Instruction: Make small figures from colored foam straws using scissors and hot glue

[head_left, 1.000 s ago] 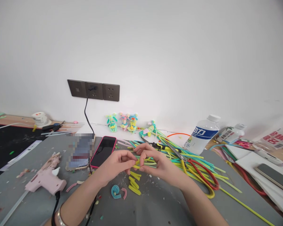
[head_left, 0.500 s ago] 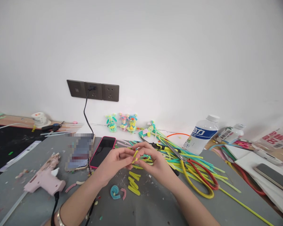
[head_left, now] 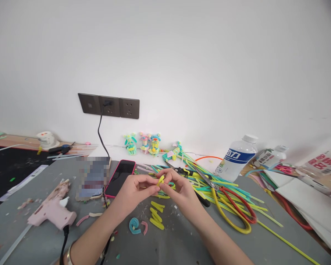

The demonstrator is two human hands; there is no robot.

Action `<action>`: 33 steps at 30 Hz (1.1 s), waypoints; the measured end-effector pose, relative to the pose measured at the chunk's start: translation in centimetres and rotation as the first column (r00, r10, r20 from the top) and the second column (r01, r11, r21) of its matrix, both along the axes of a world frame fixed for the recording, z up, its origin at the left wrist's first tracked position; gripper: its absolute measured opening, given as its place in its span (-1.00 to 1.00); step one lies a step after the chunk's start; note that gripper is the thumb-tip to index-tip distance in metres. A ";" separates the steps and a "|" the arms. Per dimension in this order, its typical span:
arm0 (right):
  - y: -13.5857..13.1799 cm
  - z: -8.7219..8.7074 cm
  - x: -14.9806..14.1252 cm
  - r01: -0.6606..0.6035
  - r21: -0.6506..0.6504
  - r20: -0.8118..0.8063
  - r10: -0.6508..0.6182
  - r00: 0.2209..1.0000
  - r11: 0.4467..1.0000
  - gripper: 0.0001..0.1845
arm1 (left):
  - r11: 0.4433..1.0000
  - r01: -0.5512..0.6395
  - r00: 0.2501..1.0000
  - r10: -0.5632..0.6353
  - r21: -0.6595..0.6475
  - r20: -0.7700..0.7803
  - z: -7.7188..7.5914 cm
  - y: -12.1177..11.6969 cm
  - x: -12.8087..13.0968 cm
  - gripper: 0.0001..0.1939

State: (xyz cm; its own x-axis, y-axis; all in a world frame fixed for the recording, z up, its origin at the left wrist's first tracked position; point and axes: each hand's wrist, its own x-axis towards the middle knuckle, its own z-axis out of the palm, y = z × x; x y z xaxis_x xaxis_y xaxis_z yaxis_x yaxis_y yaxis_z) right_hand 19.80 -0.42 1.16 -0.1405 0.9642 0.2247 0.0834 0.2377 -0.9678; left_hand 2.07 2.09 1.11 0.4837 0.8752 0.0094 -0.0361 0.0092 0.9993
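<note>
Nearest us, a smooth, shiny bracelet [head_left: 69,254] circles our left wrist; the grey mat [head_left: 165,250] under our arms is flat, specked with small scraps; on it a thick blue curl [head_left: 134,225] lies next to a short, bent pink strip [head_left: 145,227], both soft-looking; off to the left, the pale pink glue gun [head_left: 53,212] lies on its side, hard moulded body, crusty mottled nozzle end; just beyond the curl, short yellow lengths [head_left: 156,217] lie in a loose zigzag, fuzzy, blunt-ended, below our fingertips.

Our left hand [head_left: 139,187] is closed in a pinch, thumb against forefinger, on a small yellow piece [head_left: 161,179]; our right hand [head_left: 179,187] pinches the same piece from the other side; it sits between the two sets of fingertips, clear of the mat, short and bent, fuzzy like the lengths below; exact fold hidden by fingers.

Past our hands, a glossy black phone [head_left: 123,177] with a pink edge lies flat at left; at right, scissors [head_left: 230,208] with red and yellow loop handles, metal blades, lie across a tangle of thin green, yellow and teal stems [head_left: 244,197]; farther back, a clear plastic bottle [head_left: 237,158], blue label, white cap; little fuzzy figures [head_left: 154,145] by the smooth white wall [head_left: 182,73].
</note>
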 end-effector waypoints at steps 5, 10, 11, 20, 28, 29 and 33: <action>-0.1 0.1 -0.1 -0.018 -0.047 -0.034 0.016 0.999 0.999 -0.60 | 0.987 -0.054 0.994 0.069 0.154 -0.089 -0.6 0.1 0.1 -0.82; 0.2 0.0 0.1 -0.039 -0.120 -0.064 0.031 0.997 0.992 -0.59 | 0.981 -0.063 0.992 0.081 0.181 -0.095 -0.4 -0.2 0.1 -0.81; 0.2 0.0 0.1 -0.043 -0.132 -0.076 0.034 0.997 0.990 -0.60 | 0.987 -0.059 0.994 0.072 0.152 -0.083 -0.2 -0.3 0.1 -0.80; 0.3 0.4 0.2 -0.066 -0.113 -0.075 0.058 0.996 0.991 -0.68 | 0.997 -0.073 0.995 0.073 0.013 -0.062 -0.1 0.0 0.0 -0.74; 0.3 -0.1 0.1 -0.043 -0.110 -0.104 0.031 0.994 0.993 -0.70 | 0.995 -0.099 0.993 0.098 -0.005 -0.062 -0.2 0.1 0.1 -0.79; 0.3 -0.1 0.0 -0.040 -0.108 -0.107 0.028 0.994 0.993 -0.70 | 0.996 -0.094 0.993 0.094 0.005 -0.069 -0.2 0.1 0.1 -0.80; 0.3 0.0 -0.2 -0.035 -0.070 -0.083 0.029 0.996 0.997 -0.73 | 0.996 -0.080 0.995 0.082 0.039 -0.056 -0.3 0.0 0.2 -0.81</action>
